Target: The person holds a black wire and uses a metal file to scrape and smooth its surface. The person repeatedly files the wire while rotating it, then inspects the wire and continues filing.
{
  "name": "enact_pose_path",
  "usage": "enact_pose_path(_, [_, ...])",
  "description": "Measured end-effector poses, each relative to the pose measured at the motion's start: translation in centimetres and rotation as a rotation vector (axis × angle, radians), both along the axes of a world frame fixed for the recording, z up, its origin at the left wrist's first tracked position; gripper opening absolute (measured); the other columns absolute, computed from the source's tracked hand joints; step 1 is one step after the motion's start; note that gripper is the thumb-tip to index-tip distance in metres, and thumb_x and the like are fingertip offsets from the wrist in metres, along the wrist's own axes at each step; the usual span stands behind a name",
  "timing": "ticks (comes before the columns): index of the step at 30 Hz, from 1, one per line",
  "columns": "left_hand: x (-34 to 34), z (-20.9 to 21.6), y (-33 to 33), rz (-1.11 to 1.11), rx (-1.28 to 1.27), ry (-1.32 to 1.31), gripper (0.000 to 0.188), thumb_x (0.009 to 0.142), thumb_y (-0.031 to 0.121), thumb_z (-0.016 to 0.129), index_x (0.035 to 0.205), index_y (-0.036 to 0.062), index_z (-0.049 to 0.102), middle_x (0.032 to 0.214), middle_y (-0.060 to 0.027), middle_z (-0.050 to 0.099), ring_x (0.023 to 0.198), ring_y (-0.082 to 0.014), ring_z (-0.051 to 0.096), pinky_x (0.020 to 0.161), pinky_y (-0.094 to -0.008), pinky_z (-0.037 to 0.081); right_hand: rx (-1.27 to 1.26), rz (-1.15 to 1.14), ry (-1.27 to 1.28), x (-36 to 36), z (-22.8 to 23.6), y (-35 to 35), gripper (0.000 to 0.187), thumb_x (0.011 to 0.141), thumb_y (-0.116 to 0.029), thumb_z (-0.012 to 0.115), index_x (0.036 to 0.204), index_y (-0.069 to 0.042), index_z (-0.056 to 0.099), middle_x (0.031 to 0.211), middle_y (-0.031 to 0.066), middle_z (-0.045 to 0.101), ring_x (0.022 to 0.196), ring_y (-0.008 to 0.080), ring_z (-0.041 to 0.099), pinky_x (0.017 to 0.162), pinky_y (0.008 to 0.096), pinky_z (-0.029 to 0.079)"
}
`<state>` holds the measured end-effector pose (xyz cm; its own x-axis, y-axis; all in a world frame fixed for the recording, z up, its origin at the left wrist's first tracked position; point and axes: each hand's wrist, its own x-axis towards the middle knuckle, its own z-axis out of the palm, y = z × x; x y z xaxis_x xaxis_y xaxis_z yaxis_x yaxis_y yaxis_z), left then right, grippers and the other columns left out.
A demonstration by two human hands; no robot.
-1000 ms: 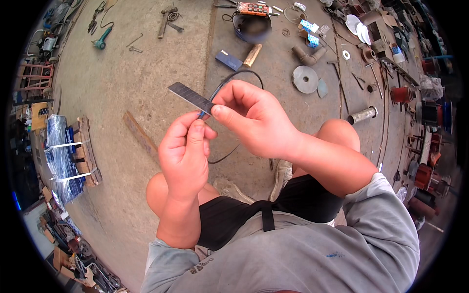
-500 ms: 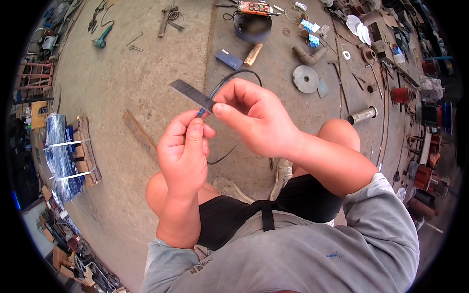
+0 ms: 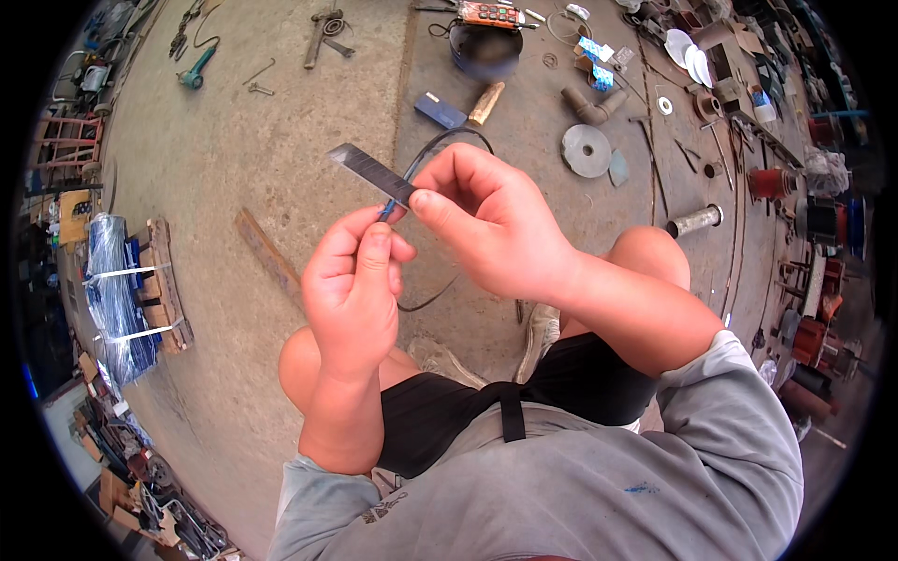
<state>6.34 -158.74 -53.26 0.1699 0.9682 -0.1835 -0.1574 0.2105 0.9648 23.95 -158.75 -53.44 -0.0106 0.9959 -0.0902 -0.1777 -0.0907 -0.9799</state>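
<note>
Lying at the far left, a long bundle wrapped in clear plastic and bound with white straps (image 3: 114,301) is seen beside a brown wooden pallet (image 3: 168,297). Next, a narrow rusty metal bar (image 3: 265,245) is laid on the grey-brown concrete floor (image 3: 215,374). By the left hand (image 3: 351,285), a thin blue wire (image 3: 386,210) is pinched between thumb and forefinger, its short visible length pointed upward. By the right hand (image 3: 496,220), the near end of a flat grey steel blade with slanted score lines (image 3: 367,172) is gripped, thumb against fingers; no handle is visible. Behind the right fingers a slim black cable (image 3: 433,142) is looped; any join to the wire is hidden.

Progress: wire and blade are both held, the blade set at the wire; contact cannot be told. No separated piece is made out, so the work at the wire is judged unfinished.

Edges: the blade's free tip is touched by nothing, with open air around it. The lower long edge is faced toward the left fingertips; room there is judged slight. Farther right, a grey round disc with a centre hole (image 3: 586,151) and a silvery metal tube (image 3: 695,221) are seen, well apart from the hands.
</note>
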Motion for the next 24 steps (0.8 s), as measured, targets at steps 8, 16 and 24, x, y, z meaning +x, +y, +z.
enact_pose_path(8, [0.07, 0.06, 0.0, 0.002, 0.008, -0.007, 0.021, 0.107, 0.011, 0.057, 0.121, -0.0025, 0.065, 0.084, -0.0048, 0.068, 0.06, -0.0023, 0.052, 0.05, -0.0169, 0.041, 0.046, -0.027, -0.012, -0.26, -0.54, -0.06, 0.01, 0.099, -0.008, 0.065, 0.097, 0.001, 0.062, 0.085, 0.0033, 0.066, 0.075, 0.0073, 0.057, 0.066, 0.027, 0.048])
enact_pose_path(16, [0.19, 0.07, 0.01, 0.005, 0.013, -0.006, 0.02, 0.107, 0.01, 0.057, 0.121, -0.0029, 0.065, 0.085, -0.0053, 0.068, 0.06, -0.0025, 0.052, 0.049, -0.0172, 0.041, 0.036, -0.013, 0.019, -0.18, -0.16, -0.27, 0.012, 0.099, -0.01, 0.067, 0.098, 0.002, 0.063, 0.084, 0.003, 0.066, 0.076, 0.0076, 0.058, 0.068, 0.0275, 0.05])
enact_pose_path(24, [-0.02, -0.12, 0.16, -0.003, 0.011, 0.0, 0.02, 0.107, 0.01, 0.058, 0.12, -0.0027, 0.065, 0.085, -0.0059, 0.068, 0.061, -0.0031, 0.053, 0.05, -0.0174, 0.042, -0.004, 0.024, -0.031, 0.2, 0.29, -0.05, 0.01, 0.099, -0.008, 0.065, 0.097, 0.001, 0.062, 0.085, 0.0037, 0.069, 0.076, 0.0076, 0.06, 0.067, 0.0273, 0.05])
